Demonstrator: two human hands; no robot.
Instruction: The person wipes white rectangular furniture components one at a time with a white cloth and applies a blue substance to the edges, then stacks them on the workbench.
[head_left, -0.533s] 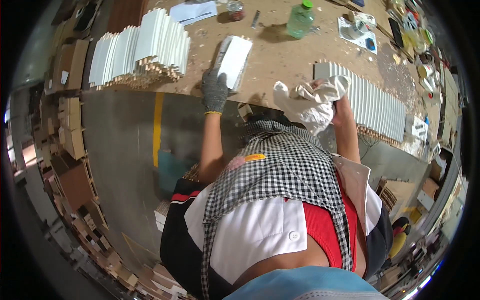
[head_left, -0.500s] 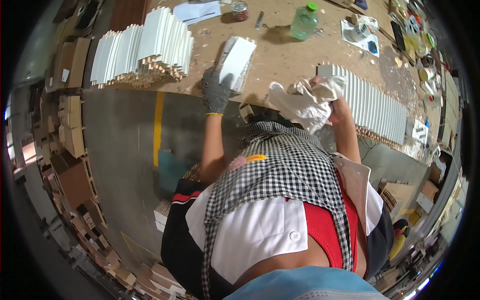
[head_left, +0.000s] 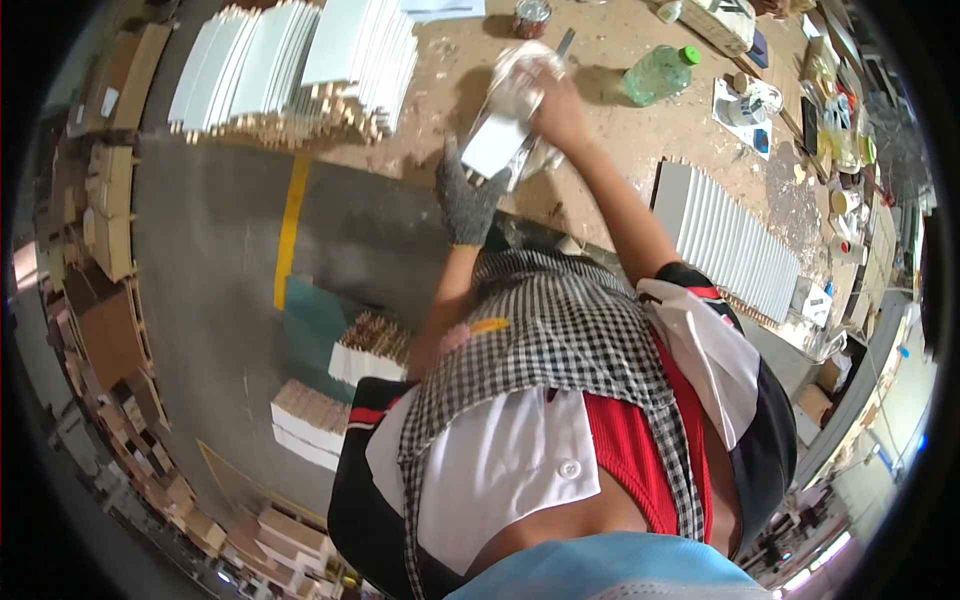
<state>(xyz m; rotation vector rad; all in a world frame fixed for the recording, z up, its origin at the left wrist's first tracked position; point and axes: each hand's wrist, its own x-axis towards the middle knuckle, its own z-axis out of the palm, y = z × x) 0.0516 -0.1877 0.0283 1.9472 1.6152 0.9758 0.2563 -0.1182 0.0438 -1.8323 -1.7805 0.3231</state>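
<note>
My left hand (head_left: 466, 196), in a grey glove, grips the near end of a white flat panel (head_left: 497, 143) lying on the brown workbench (head_left: 620, 140). My bare right hand (head_left: 553, 100) presses a white rag (head_left: 520, 75) onto the far end of that panel. A checked apron and a red and white shirt fill the lower picture.
A big stack of white panels (head_left: 300, 60) lies at the bench's left. A row of white panels (head_left: 725, 240) lies at the right. A green-capped bottle (head_left: 655, 72), a small tin (head_left: 531, 17) and cluttered tools stand at the back. Stacks of panels (head_left: 335, 385) sit on the floor.
My right hand has carried the white rag from the right-hand row over onto the panel. The left hand still holds the panel.
</note>
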